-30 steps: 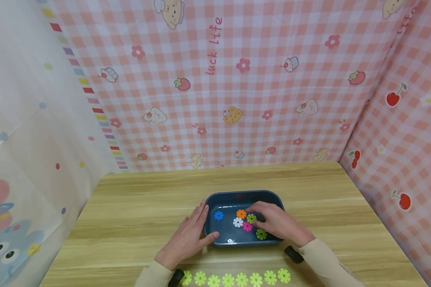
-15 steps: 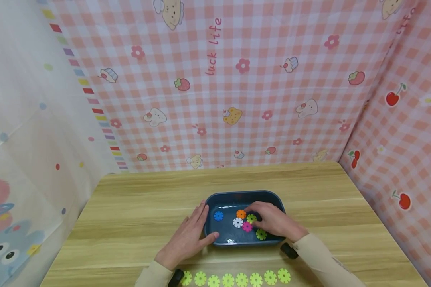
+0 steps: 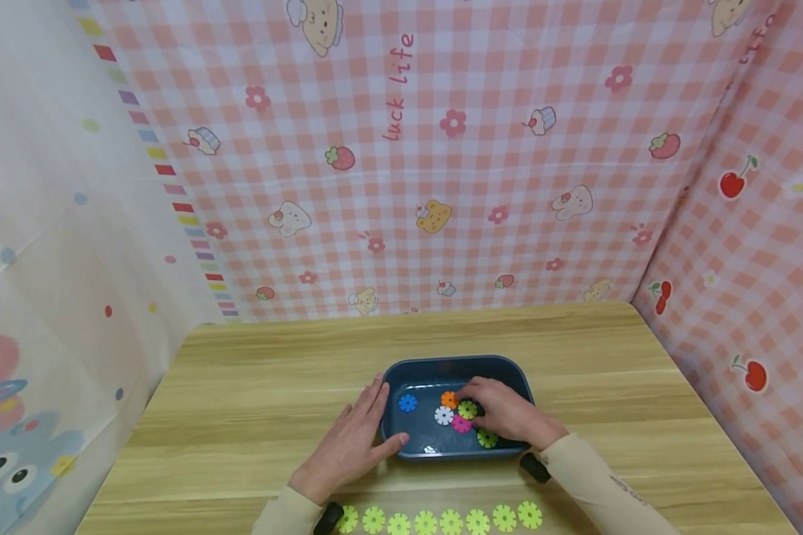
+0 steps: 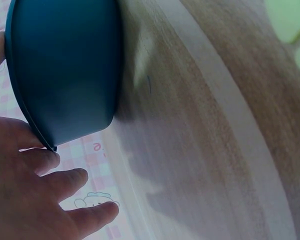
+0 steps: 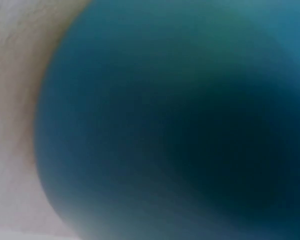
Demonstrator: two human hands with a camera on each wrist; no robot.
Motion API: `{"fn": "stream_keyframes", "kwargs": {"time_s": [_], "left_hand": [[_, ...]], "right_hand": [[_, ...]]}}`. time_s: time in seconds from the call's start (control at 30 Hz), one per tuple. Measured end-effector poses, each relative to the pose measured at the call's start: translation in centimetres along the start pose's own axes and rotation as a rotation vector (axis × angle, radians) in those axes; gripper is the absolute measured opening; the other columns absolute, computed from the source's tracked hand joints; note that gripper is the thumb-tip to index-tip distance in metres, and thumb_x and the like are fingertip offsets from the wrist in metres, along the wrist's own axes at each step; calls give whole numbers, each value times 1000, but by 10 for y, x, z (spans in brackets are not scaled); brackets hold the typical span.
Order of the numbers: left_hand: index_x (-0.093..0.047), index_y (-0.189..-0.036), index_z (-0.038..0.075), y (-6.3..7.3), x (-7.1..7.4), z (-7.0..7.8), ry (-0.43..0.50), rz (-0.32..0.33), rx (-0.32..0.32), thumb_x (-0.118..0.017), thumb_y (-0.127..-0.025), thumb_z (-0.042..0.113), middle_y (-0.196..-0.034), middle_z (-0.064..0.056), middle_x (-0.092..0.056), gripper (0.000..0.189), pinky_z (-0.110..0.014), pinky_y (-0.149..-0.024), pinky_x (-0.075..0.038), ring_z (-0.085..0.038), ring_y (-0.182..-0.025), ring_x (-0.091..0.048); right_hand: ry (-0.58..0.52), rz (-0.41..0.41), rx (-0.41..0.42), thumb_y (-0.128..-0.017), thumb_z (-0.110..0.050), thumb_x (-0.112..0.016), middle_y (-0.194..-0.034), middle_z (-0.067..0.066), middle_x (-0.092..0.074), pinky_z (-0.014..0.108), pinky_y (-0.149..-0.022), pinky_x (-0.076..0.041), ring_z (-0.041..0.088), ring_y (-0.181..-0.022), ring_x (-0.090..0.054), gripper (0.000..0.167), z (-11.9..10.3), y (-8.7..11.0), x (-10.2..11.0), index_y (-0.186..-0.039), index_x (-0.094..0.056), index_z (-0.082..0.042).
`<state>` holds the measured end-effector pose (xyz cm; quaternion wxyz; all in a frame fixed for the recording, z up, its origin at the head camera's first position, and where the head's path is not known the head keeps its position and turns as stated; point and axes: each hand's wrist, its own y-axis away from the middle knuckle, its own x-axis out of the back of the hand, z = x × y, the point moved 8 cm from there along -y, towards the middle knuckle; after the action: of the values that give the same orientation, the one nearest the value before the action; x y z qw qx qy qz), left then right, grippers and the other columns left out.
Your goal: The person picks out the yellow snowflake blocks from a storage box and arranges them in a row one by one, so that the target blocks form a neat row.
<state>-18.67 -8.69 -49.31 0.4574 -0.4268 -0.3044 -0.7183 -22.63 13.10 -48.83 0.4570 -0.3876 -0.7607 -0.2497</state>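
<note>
A dark blue rectangular bin [image 3: 415,447] stands on the table with several notched plastic snowflake discs on its floor. My left hand [image 3: 349,443] lies against the bin's left end with its fingers straight, the thumb over the near rim; in the left wrist view, the fingers [image 4: 65,184] spread along the outside of the bin's wall [image 4: 70,70]. Inside the bin, my right hand [image 3: 508,410] pinches a green snowflake disc [image 3: 467,409] between thumb and fingers. Orange [image 3: 449,400], white [image 3: 444,415] and pink [image 3: 462,423] discs lie close beside it. The right wrist view is blurred and shows mostly blue bin wall.
Near the table's front edge runs a row of several yellow-green snowflake discs [image 3: 424,522]. A blue disc [image 3: 407,403] lies at the bin's left and a darker green disc [image 3: 487,438] at its near right. Patterned cloth [image 3: 401,186] surrounds the wooden table [image 3: 268,416].
My right forearm has swung slightly left, and the right fingers have drawn in on the green disc, which has shifted a little. The left hand and the bin have stayed put.
</note>
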Motion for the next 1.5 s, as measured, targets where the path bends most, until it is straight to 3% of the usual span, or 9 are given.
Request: {"fn": "stream_keyframes", "kwargs": {"time_s": [0.43, 0.93, 1.23, 1.5], "left_hand": [[-24, -164, 3, 0, 0, 0, 7, 7, -11, -58, -100, 61, -173, -12, -13, 93, -64, -120, -27, -37, -156, -22], [-24, -164, 3, -1, -3, -1, -4, 2, -3, -57, -99, 63, -173, -11, -12, 94, -64, -120, -27, -35, -156, -22], [-25, -164, 4, -1, -2, -1, -2, 4, -1, -57, -99, 63, -173, -11, -12, 94, -65, -120, -27, -35, -156, -22], [-24, -164, 3, 0, -1, -1, 2, 6, 1, -58, -99, 62, -173, -12, -12, 93, -65, -120, -27, -35, -156, -22]], "right_hand": [[63, -2, 42, -90, -6, -81, -115, 6, -65, 48, -98, -54, 25, -107, -61, 32, -4, 1, -3, -121, -74, -4], [36, 67, -19, -91, -18, -82, -112, -2, -62, 39, -88, -53, 14, -98, -54, 30, -5, 6, 8, -119, -77, -9], [-8, 125, -9, -91, -19, -82, -109, -6, -61, 40, -88, -54, 16, -99, -56, 29, -13, 20, 23, -118, -77, -12], [-48, 172, 46, -92, -19, -81, -110, -5, -60, 32, -82, -55, 19, -97, -58, 28, -18, 38, 33, -118, -76, -12]]}}
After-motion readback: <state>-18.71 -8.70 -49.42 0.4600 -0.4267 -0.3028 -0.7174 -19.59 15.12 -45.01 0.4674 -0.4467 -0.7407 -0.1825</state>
